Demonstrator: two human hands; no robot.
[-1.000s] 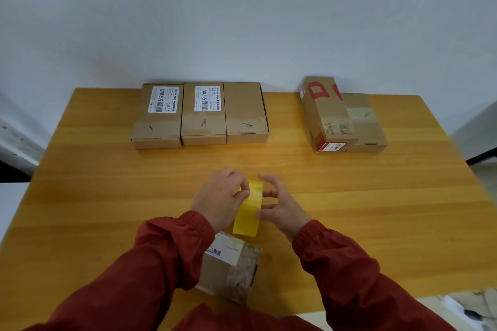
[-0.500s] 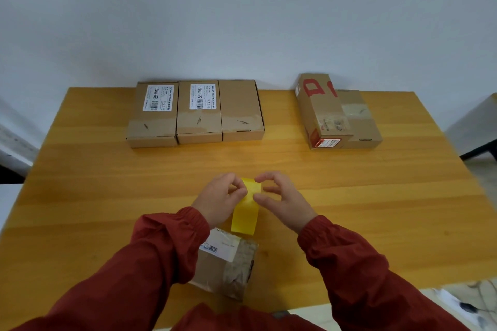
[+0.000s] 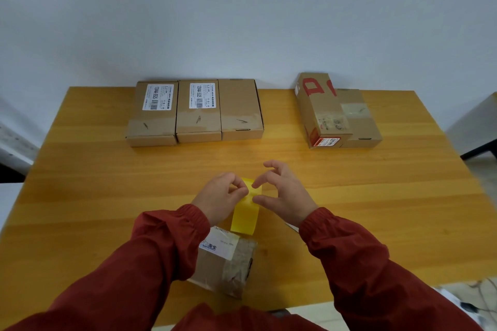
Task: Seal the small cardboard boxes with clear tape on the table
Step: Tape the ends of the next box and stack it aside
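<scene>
A strip of yellow tape [image 3: 244, 219] hangs between my hands above the wooden table [image 3: 376, 196]. My left hand [image 3: 217, 200] pinches its upper end between thumb and forefinger. The thumb and forefinger tips of my right hand [image 3: 285, 196] meet the strip's upper right edge, and its other fingers are curled and spread. Below the strip, a small cardboard box [image 3: 228, 263] with a white label and wrinkled clear tape lies near the table's front edge, partly hidden by my left sleeve.
Three flat cardboard boxes [image 3: 195, 113] stand side by side at the back left, against the wall. At the back right, a box with red markings [image 3: 321, 110] stands beside a lower taped box [image 3: 359, 118]. The table edge runs close below the small box.
Both hands have risen slightly and moved away from me with the strip. My right hand's fingers have spread wider than before.
</scene>
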